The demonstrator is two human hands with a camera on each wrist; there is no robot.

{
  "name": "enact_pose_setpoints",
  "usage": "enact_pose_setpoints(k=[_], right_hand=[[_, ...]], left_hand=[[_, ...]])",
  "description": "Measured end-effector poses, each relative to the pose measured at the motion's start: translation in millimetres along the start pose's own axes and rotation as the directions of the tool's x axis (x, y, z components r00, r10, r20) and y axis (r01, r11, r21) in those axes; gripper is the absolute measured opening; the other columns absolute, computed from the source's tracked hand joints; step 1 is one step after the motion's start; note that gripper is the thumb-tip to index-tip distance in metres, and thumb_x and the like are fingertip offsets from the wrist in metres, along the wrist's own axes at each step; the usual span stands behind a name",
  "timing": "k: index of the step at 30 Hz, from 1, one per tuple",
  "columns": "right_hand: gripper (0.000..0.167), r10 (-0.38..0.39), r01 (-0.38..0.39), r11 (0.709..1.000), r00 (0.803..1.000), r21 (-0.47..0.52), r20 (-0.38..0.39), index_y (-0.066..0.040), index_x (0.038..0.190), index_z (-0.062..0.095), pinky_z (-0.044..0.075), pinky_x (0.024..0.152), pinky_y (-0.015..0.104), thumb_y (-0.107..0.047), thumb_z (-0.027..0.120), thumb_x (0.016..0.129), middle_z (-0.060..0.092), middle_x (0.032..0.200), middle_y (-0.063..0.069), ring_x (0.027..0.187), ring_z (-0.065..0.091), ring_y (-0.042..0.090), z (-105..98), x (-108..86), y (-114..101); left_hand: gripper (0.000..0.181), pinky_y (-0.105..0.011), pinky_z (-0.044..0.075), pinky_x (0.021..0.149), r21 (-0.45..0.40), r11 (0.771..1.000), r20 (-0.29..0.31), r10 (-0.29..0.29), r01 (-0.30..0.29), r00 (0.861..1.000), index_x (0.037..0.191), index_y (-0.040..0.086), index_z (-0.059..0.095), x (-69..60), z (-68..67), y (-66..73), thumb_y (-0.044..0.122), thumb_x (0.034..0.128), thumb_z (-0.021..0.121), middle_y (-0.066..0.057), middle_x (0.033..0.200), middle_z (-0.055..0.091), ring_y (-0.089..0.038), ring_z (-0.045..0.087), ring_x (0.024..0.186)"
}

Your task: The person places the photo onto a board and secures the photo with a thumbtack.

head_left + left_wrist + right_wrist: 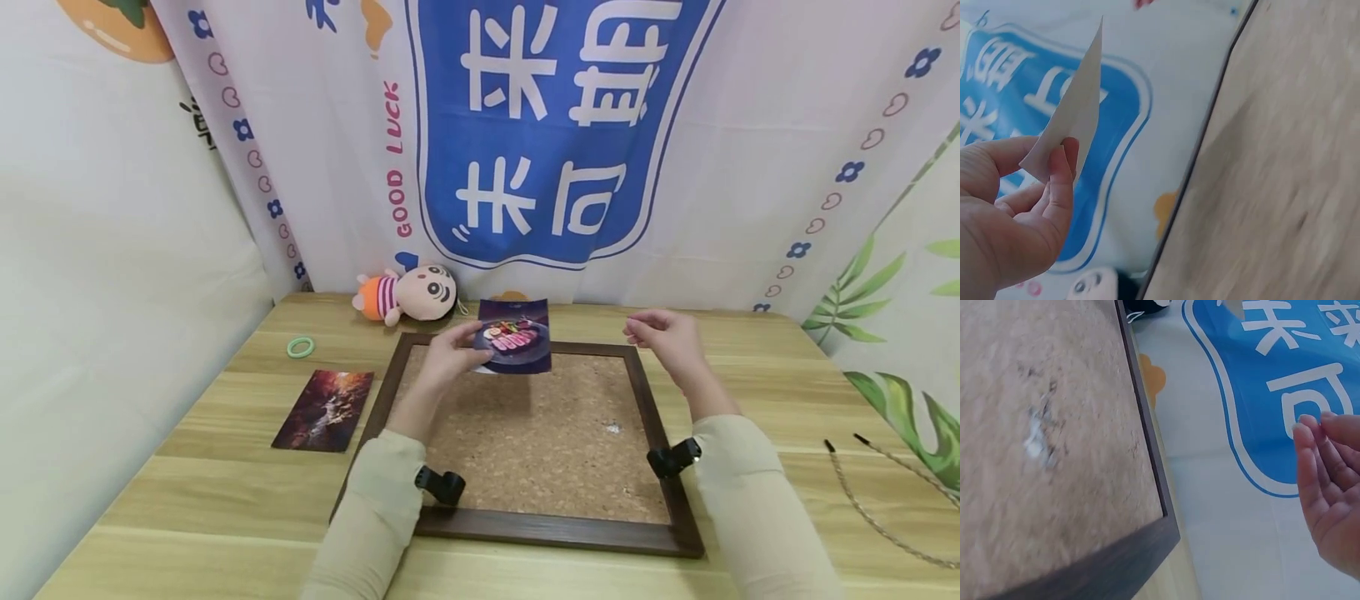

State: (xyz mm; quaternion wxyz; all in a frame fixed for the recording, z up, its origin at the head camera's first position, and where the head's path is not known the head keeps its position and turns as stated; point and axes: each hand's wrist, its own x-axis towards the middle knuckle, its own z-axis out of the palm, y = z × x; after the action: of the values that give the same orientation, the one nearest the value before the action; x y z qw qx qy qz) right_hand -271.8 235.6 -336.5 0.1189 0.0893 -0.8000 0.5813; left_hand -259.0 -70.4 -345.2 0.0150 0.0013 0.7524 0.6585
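Note:
My left hand (450, 354) pinches a photo card (514, 340) by its left edge, above the far part of a cork board (525, 450) in a dark wooden frame. The card shows sliced food on a dark plate. In the left wrist view, the thumb and fingers of the left hand (1029, 206) grip the bent pale back of the card (1075, 112). Off the board's far right corner, my right hand (671, 342) is raised. The fingertips of the right hand (1335, 481) are drawn together with the thumb; nothing shows between them in the right wrist view.
Left of the board lie an autumn-coloured photo (326, 410) and a green ring (300, 347). A plush doll (408, 294) lies behind the board's far left corner, near the printed curtain (345, 167). A thin cord (862, 508) rests at the right. The cork has a pale damaged spot (1036, 440).

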Motion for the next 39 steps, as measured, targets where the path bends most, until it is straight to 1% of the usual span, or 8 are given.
enact_pose_setpoints(k=[5, 11, 15, 19, 22, 25, 28, 39], right_hand=[[0.029, 0.033, -0.032, 0.997, 0.999, -0.072, 0.019, 0.012, 0.098, 0.057, 0.048, 0.062, 0.024, -0.013, 0.058, 0.083, 0.061, 0.076, 0.004, 0.068, 0.059, 0.013, 10, 8.2, -16], [0.030, 0.093, -0.089, 0.993, 0.994, -0.077, 0.061, 0.010, 0.100, 0.056, 0.047, 0.063, 0.025, -0.015, 0.057, 0.084, 0.060, 0.081, 0.007, 0.070, 0.057, 0.013, 16, 20.2, -16], [0.029, 0.129, -0.125, 0.991, 0.987, -0.042, 0.095, 0.013, 0.101, 0.054, 0.048, 0.062, 0.024, -0.011, 0.055, 0.084, 0.060, 0.083, 0.010, 0.070, 0.058, 0.015, 20, 22.6, -7], [0.028, 0.173, -0.171, 0.985, 0.980, -0.031, 0.101, 0.014, 0.102, 0.053, 0.047, 0.071, 0.037, -0.008, 0.054, 0.085, 0.060, 0.087, 0.014, 0.072, 0.059, 0.017, 23, 19.6, 5], [0.029, 0.195, -0.194, 0.981, 0.976, -0.017, 0.101, 0.014, 0.104, 0.052, 0.043, 0.076, 0.044, -0.008, 0.054, 0.085, 0.059, 0.090, 0.018, 0.074, 0.060, 0.018, 24, 16.8, 13], [0.029, 0.210, -0.211, 0.978, 0.972, 0.000, 0.101, 0.015, 0.104, 0.052, 0.044, 0.076, 0.043, -0.007, 0.054, 0.084, 0.059, 0.091, 0.020, 0.074, 0.060, 0.018, 27, 14.9, 22], [0.030, 0.224, -0.224, 0.974, 0.969, -0.008, 0.108, 0.016, 0.104, 0.051, 0.045, 0.074, 0.041, -0.006, 0.053, 0.084, 0.060, 0.090, 0.020, 0.072, 0.060, 0.017, 29, 13.0, 29], [0.029, 0.290, -0.292, 0.956, 0.952, 0.007, 0.102, 0.013, 0.104, 0.052, 0.048, 0.067, 0.030, -0.009, 0.055, 0.084, 0.061, 0.086, 0.013, 0.083, 0.059, 0.029, 32, 11.1, 45]], left_hand=[[0.054, -0.029, 0.046, 0.072, -0.036, 0.999, 0.043, 0.018, -0.016, 0.999, 0.119, 0.001, 0.050, 0.8, 32.1, -5.6, -0.008, 0.0689, 0.065, -0.018, 0.107, 0.055, -0.026, 0.053, 0.092], [0.052, -0.028, 0.046, 0.071, -0.070, 0.997, 0.108, -0.005, 0.013, 0.994, 0.118, -0.003, 0.047, -3.0, 66.9, -11.5, -0.011, 0.0684, 0.063, -0.018, 0.105, 0.052, -0.027, 0.053, 0.092], [0.051, -0.027, 0.047, 0.069, -0.053, 0.998, 0.105, -0.014, 0.019, 0.994, 0.114, -0.005, 0.049, -2.8, 85.5, -18.6, -0.014, 0.0654, 0.064, -0.017, 0.100, 0.052, -0.027, 0.054, 0.090], [0.050, -0.025, 0.047, 0.065, -0.042, 0.999, 0.085, -0.030, 0.033, 0.996, 0.109, -0.004, 0.052, 0.0, 99.7, -25.8, -0.014, 0.0626, 0.066, -0.014, 0.094, 0.053, -0.023, 0.055, 0.082], [0.047, -0.025, 0.047, 0.061, -0.035, 0.997, 0.084, -0.059, 0.063, 0.995, 0.108, -0.002, 0.055, 2.0, 106.4, -32.0, -0.011, 0.0635, 0.068, -0.012, 0.093, 0.053, -0.020, 0.054, 0.077], [0.044, -0.025, 0.047, 0.060, -0.031, 0.994, 0.091, -0.106, 0.110, 0.990, 0.107, 0.000, 0.056, 3.0, 109.5, -37.5, -0.008, 0.0656, 0.068, -0.011, 0.095, 0.053, -0.018, 0.055, 0.075], [0.042, -0.025, 0.048, 0.061, -0.047, 0.990, 0.100, -0.127, 0.132, 0.987, 0.107, -0.001, 0.057, 3.0, 110.8, -41.2, -0.009, 0.0666, 0.067, -0.011, 0.095, 0.053, -0.019, 0.055, 0.076], [0.036, -0.025, 0.049, 0.055, -0.053, 0.995, 0.104, -0.078, 0.084, 0.992, 0.103, -0.006, 0.059, 3.8, 117.2, -45.0, -0.011, 0.0680, 0.064, -0.012, 0.086, 0.056, -0.016, 0.057, 0.065]])
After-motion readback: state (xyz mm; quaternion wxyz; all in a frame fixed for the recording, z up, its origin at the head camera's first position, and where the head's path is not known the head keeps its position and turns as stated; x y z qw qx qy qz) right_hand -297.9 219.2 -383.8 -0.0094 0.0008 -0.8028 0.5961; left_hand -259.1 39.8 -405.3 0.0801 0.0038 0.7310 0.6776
